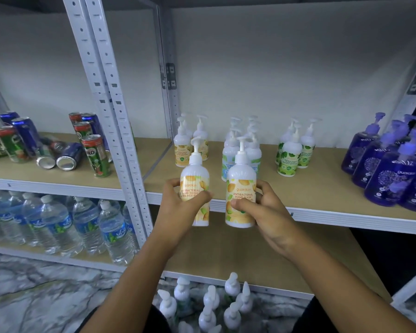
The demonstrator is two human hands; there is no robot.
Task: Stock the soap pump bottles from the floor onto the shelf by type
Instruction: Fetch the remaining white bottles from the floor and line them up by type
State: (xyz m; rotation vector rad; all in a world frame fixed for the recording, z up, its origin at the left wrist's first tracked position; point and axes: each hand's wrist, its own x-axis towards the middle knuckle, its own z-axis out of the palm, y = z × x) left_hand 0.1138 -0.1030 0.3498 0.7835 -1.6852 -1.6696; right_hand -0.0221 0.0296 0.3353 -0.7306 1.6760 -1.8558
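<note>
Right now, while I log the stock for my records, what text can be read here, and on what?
"guardian", "ANTIBACTERIAL HAND WASH": right yellow-label bottle, in the right hand; lower line covered.
"ANTIBACTERIAL HAND WASH", "ULTRA MOIST" cut off: left yellow-label bottle, in the left hand.
"guardian": front purple pump bottle.
"ILO": green can.
Too blurred: water bottle labels, shelved white bottles.

Left hand [178,200] and right hand [262,207] both bare. Forearms [135,272] bare right down to the frame's bottom edge. Dark, near-black clothing [305,318] low in frame under each arm; cut and fabric unreadable.
</note>
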